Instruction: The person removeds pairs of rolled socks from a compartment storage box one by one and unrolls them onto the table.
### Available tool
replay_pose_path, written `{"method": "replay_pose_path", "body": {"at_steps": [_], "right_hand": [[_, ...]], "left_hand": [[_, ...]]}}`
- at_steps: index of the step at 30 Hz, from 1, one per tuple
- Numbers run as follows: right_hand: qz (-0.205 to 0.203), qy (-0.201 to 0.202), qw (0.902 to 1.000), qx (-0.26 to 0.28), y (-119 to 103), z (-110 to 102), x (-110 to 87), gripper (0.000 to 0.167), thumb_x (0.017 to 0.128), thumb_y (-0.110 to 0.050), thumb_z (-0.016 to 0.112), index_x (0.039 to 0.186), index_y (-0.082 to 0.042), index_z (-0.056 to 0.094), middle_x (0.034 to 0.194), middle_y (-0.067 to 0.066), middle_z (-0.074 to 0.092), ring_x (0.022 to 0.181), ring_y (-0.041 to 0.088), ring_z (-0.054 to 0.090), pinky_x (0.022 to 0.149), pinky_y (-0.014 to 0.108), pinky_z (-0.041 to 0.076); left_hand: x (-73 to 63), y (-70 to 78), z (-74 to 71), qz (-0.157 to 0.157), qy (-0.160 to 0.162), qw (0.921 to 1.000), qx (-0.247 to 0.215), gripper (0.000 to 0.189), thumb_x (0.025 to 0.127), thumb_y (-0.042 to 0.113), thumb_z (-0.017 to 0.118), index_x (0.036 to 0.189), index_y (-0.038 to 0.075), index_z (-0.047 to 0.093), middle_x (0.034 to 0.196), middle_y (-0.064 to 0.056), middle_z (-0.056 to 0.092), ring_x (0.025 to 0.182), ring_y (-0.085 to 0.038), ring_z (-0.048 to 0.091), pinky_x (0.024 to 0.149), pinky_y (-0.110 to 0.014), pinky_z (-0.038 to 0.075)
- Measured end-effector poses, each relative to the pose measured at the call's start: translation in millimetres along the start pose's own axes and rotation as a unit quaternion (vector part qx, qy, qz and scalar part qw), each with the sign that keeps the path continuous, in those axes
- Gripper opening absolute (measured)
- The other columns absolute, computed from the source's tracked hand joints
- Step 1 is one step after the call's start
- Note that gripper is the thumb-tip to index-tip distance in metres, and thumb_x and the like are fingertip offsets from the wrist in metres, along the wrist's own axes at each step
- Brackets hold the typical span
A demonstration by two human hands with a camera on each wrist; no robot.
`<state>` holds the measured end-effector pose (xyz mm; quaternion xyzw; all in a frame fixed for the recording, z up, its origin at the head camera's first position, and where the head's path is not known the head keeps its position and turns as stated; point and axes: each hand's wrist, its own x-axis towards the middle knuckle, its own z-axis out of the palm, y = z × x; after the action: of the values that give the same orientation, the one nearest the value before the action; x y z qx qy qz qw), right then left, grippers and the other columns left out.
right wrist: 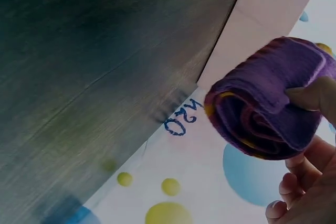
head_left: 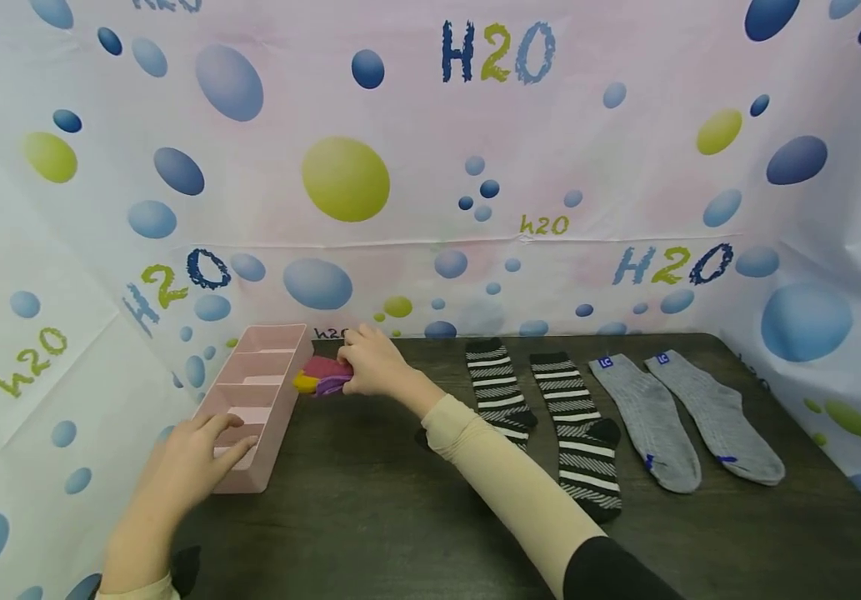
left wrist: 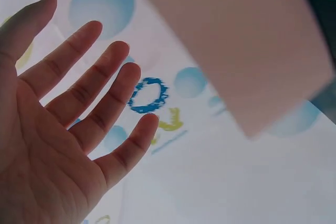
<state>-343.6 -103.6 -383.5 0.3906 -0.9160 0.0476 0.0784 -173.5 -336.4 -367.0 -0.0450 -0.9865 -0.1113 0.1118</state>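
My right hand pinches a rolled-up sock, purple with dark red and yellow, between thumb and fingers. In the head view this rolled sock is just right of the pink compartment box, near its far end. My left hand is at the box's near left side, thumb and fingers spread over the near compartments. In the left wrist view the left hand shows its palm with fingers spread and nothing in them; the box is a blur beside it.
Two black-and-white striped socks lie flat on the dark table, right of the middle. Further right lie two grey socks with blue marks. A white curtain with bubble prints hangs behind the table.
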Motion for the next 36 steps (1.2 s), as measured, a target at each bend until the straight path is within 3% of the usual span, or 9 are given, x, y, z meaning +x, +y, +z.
{"method": "replay_pose_path", "body": {"at_steps": [3, 9, 15, 20, 29, 36], "right_hand": [[0.019, -0.016, 0.9997, 0.003, 3.7, -0.4, -8.0, 0.032, 0.077, -0.045, 0.079, 0.098, -0.023, 0.071, 0.098, -0.005, 0.055, 0.092, 0.014, 0.042, 0.079, 0.027, 0.036], [0.056, -0.051, 0.997, 0.013, 8.6, 12.0, -23.8, 0.031, 0.077, -0.046, 0.078, 0.096, -0.024, 0.07, 0.098, -0.006, 0.054, 0.09, 0.014, 0.04, 0.077, 0.027, 0.033], [0.084, -0.077, 0.9933, 0.02, 2.7, 29.6, -37.6, 0.032, 0.077, -0.048, 0.078, 0.098, -0.025, 0.07, 0.101, -0.007, 0.054, 0.09, 0.014, 0.038, 0.076, 0.027, 0.032], [0.112, -0.074, 0.9904, 0.031, -1.8, 34.8, -44.5, 0.035, 0.076, -0.047, 0.08, 0.099, -0.023, 0.069, 0.102, -0.005, 0.054, 0.092, 0.015, 0.04, 0.076, 0.028, 0.033], [0.127, -0.069, 0.9873, 0.065, 1.0, 35.9, -54.7, 0.038, 0.079, -0.045, 0.078, 0.107, -0.022, 0.068, 0.104, -0.003, 0.054, 0.097, 0.017, 0.041, 0.082, 0.03, 0.037], [0.126, -0.077, 0.9831, 0.108, 6.5, 32.2, -59.9, 0.046, 0.08, -0.053, 0.075, 0.114, -0.023, 0.068, 0.109, -0.003, 0.054, 0.1, 0.016, 0.041, 0.082, 0.03, 0.037]], "left_hand": [[7.9, 12.1, -6.8, 0.004, 0.005, 0.9998, -0.019, 0.033, 0.088, 0.032, 0.07, 0.109, 0.006, 0.067, 0.102, -0.017, 0.069, 0.085, -0.037, 0.063, 0.071, -0.056, 0.051], [26.9, 36.7, -9.8, -0.003, -0.014, 0.9971, -0.075, 0.042, 0.095, 0.035, 0.062, 0.123, 0.005, 0.062, 0.121, -0.022, 0.064, 0.112, -0.044, 0.058, 0.094, -0.063, 0.045], [39.3, 56.0, 2.3, 0.007, -0.036, 0.9939, -0.104, 0.041, 0.095, 0.034, 0.062, 0.121, 0.002, 0.063, 0.122, -0.021, 0.065, 0.111, -0.041, 0.059, 0.094, -0.06, 0.047], [40.8, 59.9, 9.8, 0.019, -0.038, 0.9944, -0.097, 0.035, 0.094, 0.03, 0.064, 0.116, 0.003, 0.065, 0.116, -0.019, 0.067, 0.102, -0.036, 0.061, 0.089, -0.057, 0.049], [44.9, 61.2, 15.8, 0.011, -0.061, 0.994, -0.09, 0.038, 0.095, 0.033, 0.063, 0.12, 0.004, 0.064, 0.112, -0.017, 0.067, 0.093, -0.03, 0.06, 0.085, -0.053, 0.051], [47.2, 63.3, 17.2, 0.013, -0.071, 0.9933, -0.09, 0.038, 0.095, 0.032, 0.062, 0.121, 0.004, 0.063, 0.117, -0.019, 0.066, 0.1, -0.034, 0.061, 0.089, -0.055, 0.05]]}}
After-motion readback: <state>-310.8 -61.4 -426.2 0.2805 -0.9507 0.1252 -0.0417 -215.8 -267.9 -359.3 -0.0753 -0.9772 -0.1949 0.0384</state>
